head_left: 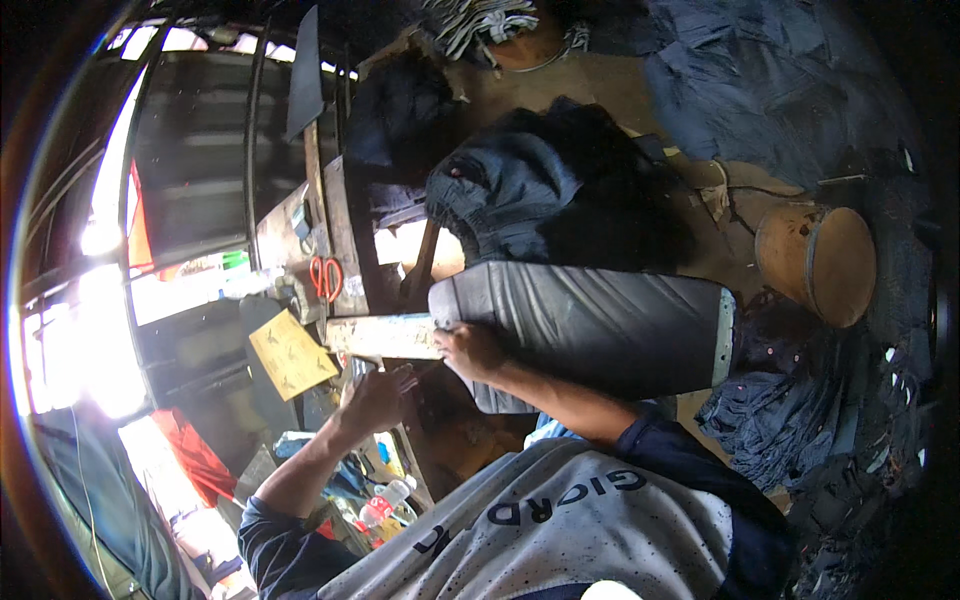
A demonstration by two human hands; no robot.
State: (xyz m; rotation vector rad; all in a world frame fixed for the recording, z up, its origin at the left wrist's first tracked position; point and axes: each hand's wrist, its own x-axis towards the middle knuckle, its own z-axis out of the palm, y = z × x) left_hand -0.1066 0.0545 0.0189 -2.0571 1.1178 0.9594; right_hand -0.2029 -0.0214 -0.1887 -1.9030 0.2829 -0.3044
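Observation:
A long black padded panel (590, 325) with creased ribs lies crosswise in front of me, with a pale strip along its right end. My right hand (470, 352) is closed at the panel's left end, fingers bent over its edge where a worn, whitish wooden strip (385, 336) meets it. Below that strip, my left hand (377, 400) is held with its fingers stretched toward the right; I see nothing in it. Whether it touches the bench edge, I cannot tell.
Orange-handled scissors (326, 278) and a yellow sheet (292, 352) lie on the cluttered bench at left. A plastic bottle (385, 503) is near my left forearm. Dark cloth (530, 180) is heaped beyond the panel. A round brown drum (815, 262) stands at right, among more dark fabric.

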